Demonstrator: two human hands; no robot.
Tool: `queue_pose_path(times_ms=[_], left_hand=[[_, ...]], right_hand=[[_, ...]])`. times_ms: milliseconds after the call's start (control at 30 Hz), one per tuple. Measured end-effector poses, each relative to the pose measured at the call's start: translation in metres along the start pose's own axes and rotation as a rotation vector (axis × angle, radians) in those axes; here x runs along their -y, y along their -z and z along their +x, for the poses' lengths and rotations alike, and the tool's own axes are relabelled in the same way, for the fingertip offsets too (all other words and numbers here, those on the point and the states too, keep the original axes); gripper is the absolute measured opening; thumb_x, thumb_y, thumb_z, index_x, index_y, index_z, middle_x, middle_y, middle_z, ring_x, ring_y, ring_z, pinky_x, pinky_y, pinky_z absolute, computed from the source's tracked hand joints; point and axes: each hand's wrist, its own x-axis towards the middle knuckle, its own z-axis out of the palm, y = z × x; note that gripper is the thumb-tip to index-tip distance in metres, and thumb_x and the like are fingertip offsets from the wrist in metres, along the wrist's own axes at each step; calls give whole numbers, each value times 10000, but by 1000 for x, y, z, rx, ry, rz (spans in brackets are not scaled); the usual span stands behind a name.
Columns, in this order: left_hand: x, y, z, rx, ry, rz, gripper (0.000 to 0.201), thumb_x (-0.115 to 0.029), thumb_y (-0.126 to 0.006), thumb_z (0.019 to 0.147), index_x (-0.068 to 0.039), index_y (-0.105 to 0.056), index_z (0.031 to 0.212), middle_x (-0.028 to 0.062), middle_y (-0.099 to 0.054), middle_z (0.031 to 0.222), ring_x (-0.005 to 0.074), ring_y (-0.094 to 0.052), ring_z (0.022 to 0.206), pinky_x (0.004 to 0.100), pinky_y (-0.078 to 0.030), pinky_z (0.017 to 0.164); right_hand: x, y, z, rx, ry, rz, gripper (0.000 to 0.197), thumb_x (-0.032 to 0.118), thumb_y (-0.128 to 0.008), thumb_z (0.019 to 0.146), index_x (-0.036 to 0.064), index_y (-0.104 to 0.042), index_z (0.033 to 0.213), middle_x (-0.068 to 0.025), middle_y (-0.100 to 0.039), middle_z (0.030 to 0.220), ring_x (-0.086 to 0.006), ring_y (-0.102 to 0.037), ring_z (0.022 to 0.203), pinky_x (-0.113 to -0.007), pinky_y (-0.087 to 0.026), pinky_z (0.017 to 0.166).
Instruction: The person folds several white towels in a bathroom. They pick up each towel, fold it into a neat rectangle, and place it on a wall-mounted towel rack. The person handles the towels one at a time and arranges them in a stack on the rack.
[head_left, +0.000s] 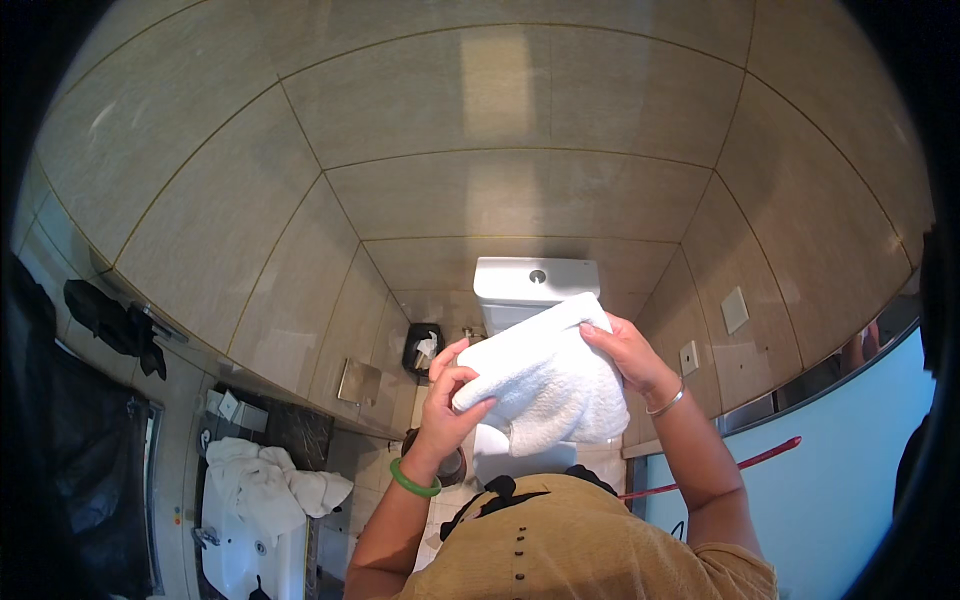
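Observation:
A white terry towel (550,380) is stretched between my two hands in front of my chest, its top edge folded over and its lower part hanging loose. My left hand (449,400) grips the towel's left corner, thumb on the near side. On the other end, my right hand (632,352) pinches the upper right part between thumb and fingers. Behind the towel stands a white toilet (535,280), its tank lid and round flush button showing; the towel hides much of the bowl.
A black waste bin (424,350) with crumpled paper stands left of the toilet. White towels (265,480) lie over the washbasin (228,556) at lower left. A metal paper holder (358,382) is on the left wall. A red stick (770,453) leans at right, by a light blue panel (830,500).

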Motion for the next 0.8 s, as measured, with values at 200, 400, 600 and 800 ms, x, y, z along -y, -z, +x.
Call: queue_pose_path(times_ms=[200, 400, 600, 800], left_hand=[[11, 4, -1, -73, -113, 329, 313, 3, -660, 770, -43, -521, 1047, 153, -448, 1304, 241, -480, 1172, 361, -392, 977], [0, 4, 7, -124, 279, -686, 205, -49, -600, 869, -48, -523, 1058, 80, -613, 1068, 167, -568, 1004, 312, -441, 920], [12, -34, 16, -92, 228, -668, 452, -395, -613, 890, -48, -513, 1162, 104, -512, 1271, 187, -494, 1157, 359, -392, 1001], [23, -46, -7, 240, 550, -1114, 845, -587, -669, 744, -89, -396, 1370, 68, -448, 1376, 199, -419, 1263, 399, -325, 1066]], right_hand=[[-8, 6, -3, 57, 55, -179, 359, 181, -591, 915, -4, -539, 1218, -50, -619, 1102, -114, -580, 970, -288, -478, 866], [-16, 17, -16, 169, -2, 57, 427, 174, -627, 864, -18, -526, 1233, -88, -614, 1155, -172, -583, 1050, -323, -445, 942], [-31, -3, -22, 289, -36, 341, 517, 184, -632, 754, -22, -516, 1214, -174, -581, 1197, -253, -560, 1118, -372, -412, 995], [-61, -1, -21, 221, -105, 773, 461, 217, -521, 755, -1, -506, 1162, -170, -602, 1105, -301, -590, 1023, -417, -434, 964]])
